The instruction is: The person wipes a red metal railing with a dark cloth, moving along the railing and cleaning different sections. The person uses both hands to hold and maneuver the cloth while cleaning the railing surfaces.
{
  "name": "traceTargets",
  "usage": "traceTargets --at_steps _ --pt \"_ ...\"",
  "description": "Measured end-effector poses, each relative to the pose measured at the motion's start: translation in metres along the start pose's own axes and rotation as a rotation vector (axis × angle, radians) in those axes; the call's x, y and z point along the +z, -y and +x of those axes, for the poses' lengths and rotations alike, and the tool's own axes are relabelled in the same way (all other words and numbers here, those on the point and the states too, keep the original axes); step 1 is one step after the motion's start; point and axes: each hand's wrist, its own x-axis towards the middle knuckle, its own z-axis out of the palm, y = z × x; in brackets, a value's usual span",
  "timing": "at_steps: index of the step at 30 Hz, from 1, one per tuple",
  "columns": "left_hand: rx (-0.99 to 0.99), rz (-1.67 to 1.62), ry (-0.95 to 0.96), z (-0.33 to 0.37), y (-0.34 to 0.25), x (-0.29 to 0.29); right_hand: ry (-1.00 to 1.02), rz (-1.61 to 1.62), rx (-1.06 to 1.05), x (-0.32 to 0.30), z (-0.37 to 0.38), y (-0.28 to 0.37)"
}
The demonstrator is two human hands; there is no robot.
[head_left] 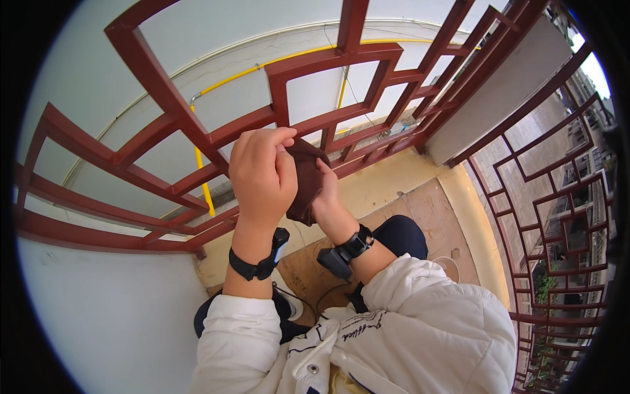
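A dark brown cloth [306,172] is bunched between my two hands, in front of the red-brown metal lattice railing [328,62]. My left hand [264,172] is curled closed at the cloth's left edge, with the thumb and forefinger near its upper corner. What lies inside that fist is partly hidden. Lower down on the other side, my right hand [326,197] grips the cloth, its fingers partly behind the folds. Each wrist wears a black strap with a small device, the left one [262,257] and the right one [346,253].
Behind the railing, a yellow pipe [230,80] runs along a pale wall. A white wall [105,308] stands at the left. To the right, a second lattice railing [558,217] overlooks paving. Brown floor tiles [426,210] lie below, with a thin cable [453,262] near my knee.
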Motion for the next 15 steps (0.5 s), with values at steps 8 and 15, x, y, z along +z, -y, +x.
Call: traceTargets --at_steps 8,15 --pt "0.035 0.045 -0.024 -0.005 -0.009 -0.011 0.571 -0.406 -0.581 0.03 0.012 -0.027" --pt "0.032 0.059 0.027 -0.004 -0.017 -0.028 0.672 0.205 0.165 0.013 0.004 -0.009"
